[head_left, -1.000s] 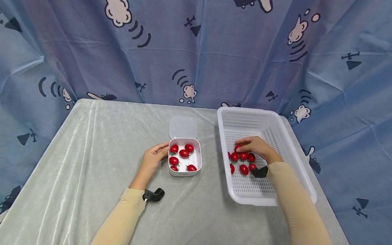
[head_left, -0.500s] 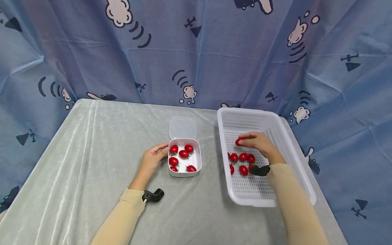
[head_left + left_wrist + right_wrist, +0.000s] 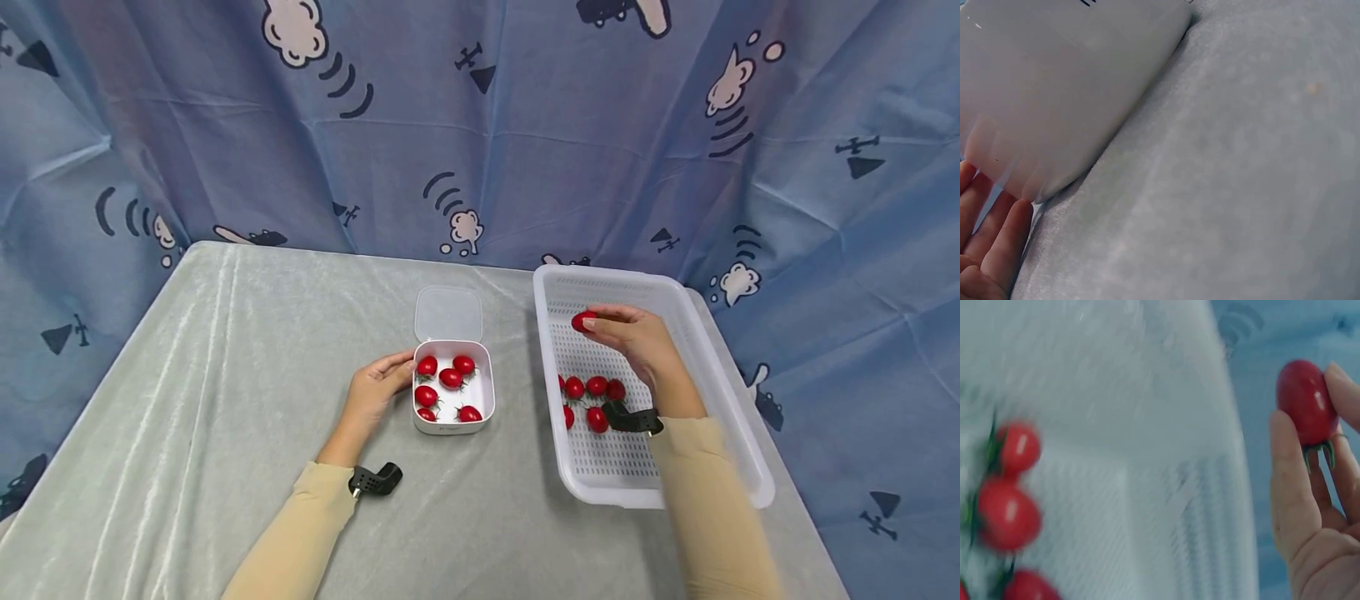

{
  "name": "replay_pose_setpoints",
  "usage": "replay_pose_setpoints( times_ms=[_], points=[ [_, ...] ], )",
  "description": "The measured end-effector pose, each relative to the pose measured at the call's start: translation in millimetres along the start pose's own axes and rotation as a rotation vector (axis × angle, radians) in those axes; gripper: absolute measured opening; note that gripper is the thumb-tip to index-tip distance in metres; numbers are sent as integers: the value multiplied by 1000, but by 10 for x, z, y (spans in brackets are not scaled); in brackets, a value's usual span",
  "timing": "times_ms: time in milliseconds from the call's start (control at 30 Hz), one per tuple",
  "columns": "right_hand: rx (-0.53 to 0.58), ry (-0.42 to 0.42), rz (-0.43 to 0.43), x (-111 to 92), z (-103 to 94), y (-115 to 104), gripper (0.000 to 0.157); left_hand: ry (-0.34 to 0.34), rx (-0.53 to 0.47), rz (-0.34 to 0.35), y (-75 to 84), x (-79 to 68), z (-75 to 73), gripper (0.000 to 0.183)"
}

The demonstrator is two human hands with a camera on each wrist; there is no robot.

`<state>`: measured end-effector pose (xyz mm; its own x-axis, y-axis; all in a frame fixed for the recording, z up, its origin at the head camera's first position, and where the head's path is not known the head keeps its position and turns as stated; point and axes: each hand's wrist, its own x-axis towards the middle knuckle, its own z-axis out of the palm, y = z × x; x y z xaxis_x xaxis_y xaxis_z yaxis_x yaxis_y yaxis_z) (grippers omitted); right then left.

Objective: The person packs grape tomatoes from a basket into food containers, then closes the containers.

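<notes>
My right hand (image 3: 641,343) pinches a red cherry tomato (image 3: 582,322) between thumb and fingers, above the far part of the white slotted basket (image 3: 551,375). In the right wrist view this cherry tomato (image 3: 1305,400) is plump and oval, its green calyx pointing toward the palm. Several more cherry tomatoes (image 3: 597,385) lie in the basket. My left hand (image 3: 372,392) touches the left side of a small white box (image 3: 450,429) with several cherry tomatoes (image 3: 451,378) inside. The left wrist view has fingertips (image 3: 1019,215) right at the box's wall.
A translucent lid (image 3: 448,314) lies folded back behind the box. Both containers stand on a grey cloth-covered table (image 3: 262,333), the basket near its right edge. A blue patterned curtain (image 3: 405,150) hangs behind.
My right hand has lifted a cherry tomato away from the others and moved it toward the basket's far end. My left hand has stayed at the box.
</notes>
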<state>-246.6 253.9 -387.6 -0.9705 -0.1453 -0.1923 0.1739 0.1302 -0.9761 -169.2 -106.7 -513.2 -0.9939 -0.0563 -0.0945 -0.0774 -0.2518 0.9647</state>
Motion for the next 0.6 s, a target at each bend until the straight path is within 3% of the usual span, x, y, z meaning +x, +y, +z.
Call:
replay_pose_setpoints(
  times_ms=[100, 167, 367, 500, 600],
  points=[
    [107, 1, -47, -138, 220, -202, 26, 0, 1, 0, -6, 5, 5, 40],
    [114, -6, -75, -169, 301, -232, 24, 0, 3, 0, -4, 3, 8, 40],
    [164, -115, -196, -20, 336, 19, 33, -3, 11, 1, 8, -9, 11, 39],
    [136, -101, -180, -109, 529, -100, 37, -2, 10, 2, 11, -10, 17, 39],
    [104, -65, -128, -248, 711, -282, 29, 0, 14, 5, 9, -8, 20, 38]
  ],
)
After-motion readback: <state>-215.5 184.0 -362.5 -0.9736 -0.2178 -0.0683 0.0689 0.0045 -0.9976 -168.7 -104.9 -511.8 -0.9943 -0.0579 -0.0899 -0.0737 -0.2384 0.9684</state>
